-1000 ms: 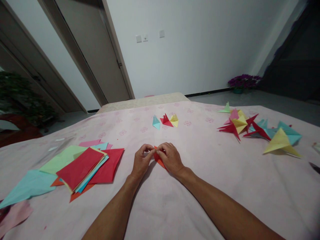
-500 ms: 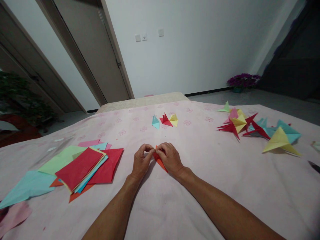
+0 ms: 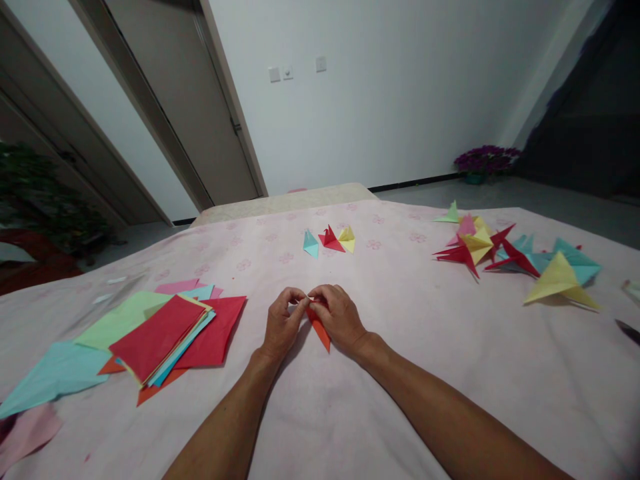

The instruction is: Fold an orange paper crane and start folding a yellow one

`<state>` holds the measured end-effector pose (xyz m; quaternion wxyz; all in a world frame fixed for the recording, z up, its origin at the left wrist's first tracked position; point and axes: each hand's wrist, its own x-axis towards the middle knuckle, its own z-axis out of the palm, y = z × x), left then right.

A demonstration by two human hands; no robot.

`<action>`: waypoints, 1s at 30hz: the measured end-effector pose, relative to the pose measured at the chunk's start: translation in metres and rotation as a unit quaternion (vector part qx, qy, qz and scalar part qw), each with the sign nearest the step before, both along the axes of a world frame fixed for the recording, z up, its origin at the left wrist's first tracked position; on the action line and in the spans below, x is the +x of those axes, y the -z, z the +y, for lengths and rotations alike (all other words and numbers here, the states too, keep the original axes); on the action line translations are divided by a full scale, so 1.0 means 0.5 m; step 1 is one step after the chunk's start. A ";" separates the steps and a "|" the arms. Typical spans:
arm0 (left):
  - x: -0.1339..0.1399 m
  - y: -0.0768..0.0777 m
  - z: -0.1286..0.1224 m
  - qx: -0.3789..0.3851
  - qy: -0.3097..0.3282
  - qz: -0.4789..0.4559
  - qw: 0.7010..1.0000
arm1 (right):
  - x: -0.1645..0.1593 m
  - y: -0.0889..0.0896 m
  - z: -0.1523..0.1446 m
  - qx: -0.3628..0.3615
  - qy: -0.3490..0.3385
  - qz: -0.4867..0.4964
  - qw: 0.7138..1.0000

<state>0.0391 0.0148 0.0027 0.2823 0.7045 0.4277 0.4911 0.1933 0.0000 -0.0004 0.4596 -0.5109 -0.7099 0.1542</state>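
Note:
Near the middle of the cloth, my left hand [image 3: 286, 321] and my right hand [image 3: 339, 316] meet at the fingertips. Both pinch the upper end of a narrow folded piece of orange paper [image 3: 320, 332]. Its pointed lower end sticks out between the hands toward me, and its top is hidden behind my fingers. Beyond the hands stand three small folded paper pieces: a blue one [image 3: 311, 245], a red crane [image 3: 331, 240] and a yellow one [image 3: 347, 239].
A stack of coloured paper sheets [image 3: 155, 340] lies on the left of the pink tablecloth [image 3: 400, 400]. Several folded paper cranes [image 3: 560, 280] are heaped on the right. A dark pointed tool [image 3: 628, 331] shows at the right edge. A wall and door stand beyond the table.
The orange paper's lower tip has swung slightly left and toward me, away from my right wrist. Both hands stay pinched in nearly the same place.

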 end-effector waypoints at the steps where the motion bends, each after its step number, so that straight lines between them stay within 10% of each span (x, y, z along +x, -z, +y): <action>1: 0.000 0.000 0.000 0.000 -0.001 0.000 1.000 | 0.000 0.000 0.000 0.002 -0.004 -0.007 1.000; 30: 0.005 0.013 0.015 -0.122 0.009 -0.130 0.984 | -0.001 0.004 0.003 -0.011 0.011 0.014 1.000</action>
